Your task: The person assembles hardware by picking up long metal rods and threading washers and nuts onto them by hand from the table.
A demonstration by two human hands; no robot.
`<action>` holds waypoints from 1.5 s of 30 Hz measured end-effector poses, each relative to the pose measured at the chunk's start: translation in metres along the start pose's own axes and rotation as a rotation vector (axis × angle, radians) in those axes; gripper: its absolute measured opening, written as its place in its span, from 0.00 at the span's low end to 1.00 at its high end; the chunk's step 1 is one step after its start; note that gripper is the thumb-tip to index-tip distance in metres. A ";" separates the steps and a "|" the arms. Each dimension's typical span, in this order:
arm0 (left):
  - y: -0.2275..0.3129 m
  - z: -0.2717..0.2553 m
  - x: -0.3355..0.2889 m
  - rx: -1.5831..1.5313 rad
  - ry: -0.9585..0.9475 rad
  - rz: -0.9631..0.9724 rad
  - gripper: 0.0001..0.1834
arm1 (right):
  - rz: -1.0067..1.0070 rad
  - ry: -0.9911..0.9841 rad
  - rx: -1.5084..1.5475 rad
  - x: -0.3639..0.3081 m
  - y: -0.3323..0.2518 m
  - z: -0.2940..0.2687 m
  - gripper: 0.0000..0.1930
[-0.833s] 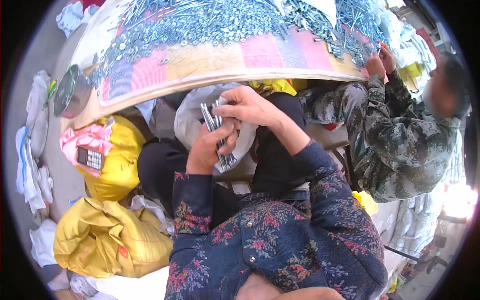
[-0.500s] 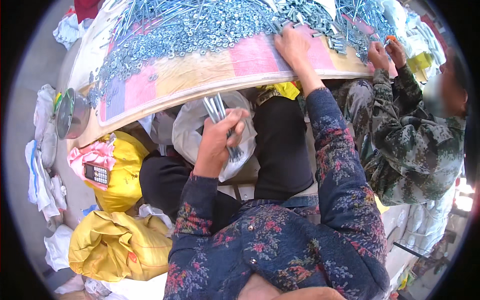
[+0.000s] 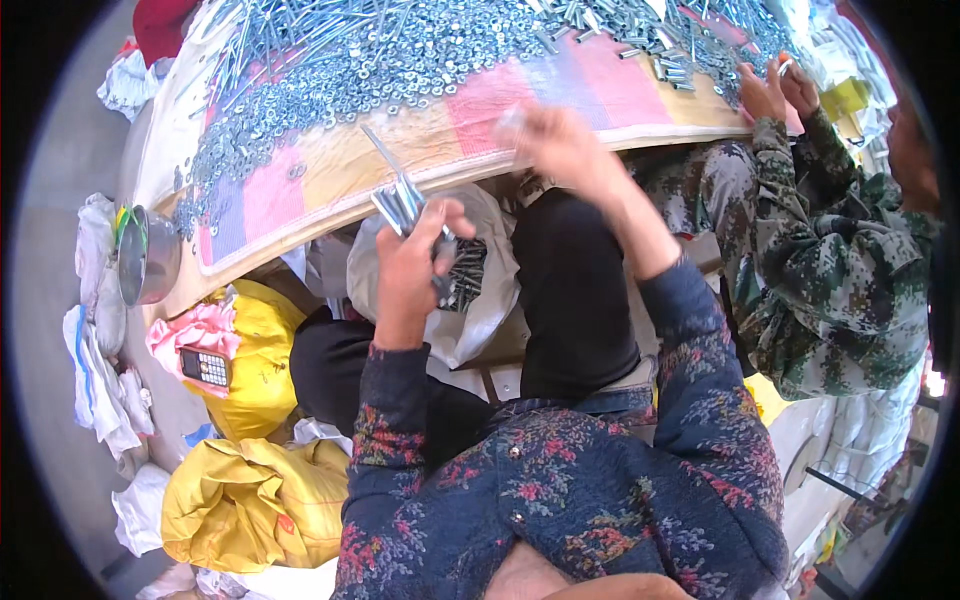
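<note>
My left hand is closed around a bundle of metal bolts, some apparently with sleeves; one thin rod points up toward the table. Below it, an open white sack between my knees holds many similar metal pieces. My right hand, smeared by motion, is over the near edge of the table. Its fingers look pinched around a small greyish thing, too blurred to name. Ahead on the cloth lie heaped nuts and washers, long bolts and short metal sleeves.
The table's striped cloth ends in a curved edge before me. A metal pot stands at its left corner. Yellow sacks and a keypad phone are on my left. At right, a co-worker in camouflage handles small parts.
My right hand has left the sleeve heap and moved left and nearer to me. My left hand has tilted its bundle, and the pieces in the sack now show more.
</note>
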State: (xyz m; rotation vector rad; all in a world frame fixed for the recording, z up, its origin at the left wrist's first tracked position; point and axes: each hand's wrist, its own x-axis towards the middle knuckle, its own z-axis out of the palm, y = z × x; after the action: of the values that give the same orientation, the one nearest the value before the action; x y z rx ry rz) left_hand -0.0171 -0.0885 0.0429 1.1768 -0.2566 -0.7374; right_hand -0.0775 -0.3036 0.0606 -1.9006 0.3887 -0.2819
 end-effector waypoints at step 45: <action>0.018 -0.128 -0.056 -0.778 0.005 0.003 0.17 | -0.398 -0.025 -0.423 0.087 -0.077 0.198 0.18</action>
State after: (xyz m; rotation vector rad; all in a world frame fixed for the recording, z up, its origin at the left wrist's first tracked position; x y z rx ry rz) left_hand 0.0180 0.0463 0.0204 0.4377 0.0421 -0.7340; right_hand 0.0872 -0.1434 0.0644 -2.3932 0.0466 -0.4661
